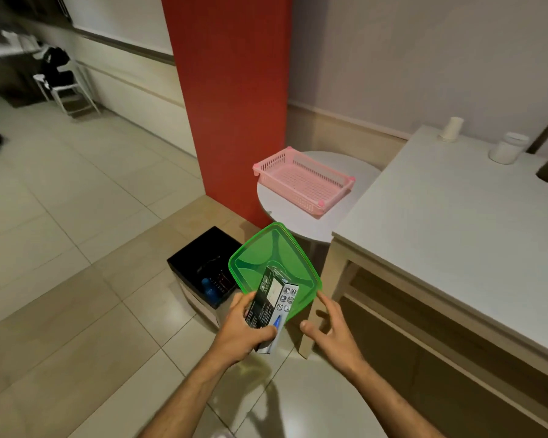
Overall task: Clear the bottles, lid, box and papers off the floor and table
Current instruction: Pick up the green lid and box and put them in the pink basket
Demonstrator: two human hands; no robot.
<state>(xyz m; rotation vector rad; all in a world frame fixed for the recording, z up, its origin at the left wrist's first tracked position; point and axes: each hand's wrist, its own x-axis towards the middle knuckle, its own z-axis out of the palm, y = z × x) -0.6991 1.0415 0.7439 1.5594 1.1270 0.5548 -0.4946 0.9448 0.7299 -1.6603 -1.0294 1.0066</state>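
Two hands over the tiled floor [60,191], carrying a lid and a box toward the bin.

Biggest nearby is the pale worktop [440,222], flat and matte, with a round white side table [285,213] beside it bearing a pink slotted basket [301,180]. Below them sits the bin [184,263], square and black-lined, a blue-capped bottle [207,286] in it. Above the bin's edge hangs the green lid [266,257]: thin see-through plastic, rounded corners, probably light and bendy, best held at the rim. Against it lies the box [274,298], dark printed card, stiff and likely light, easy to take by its long sides. The left hand [244,330] grips box and lid together; the right hand [336,330] is spread wide, holding nothing, one fingertip by the lid's edge.
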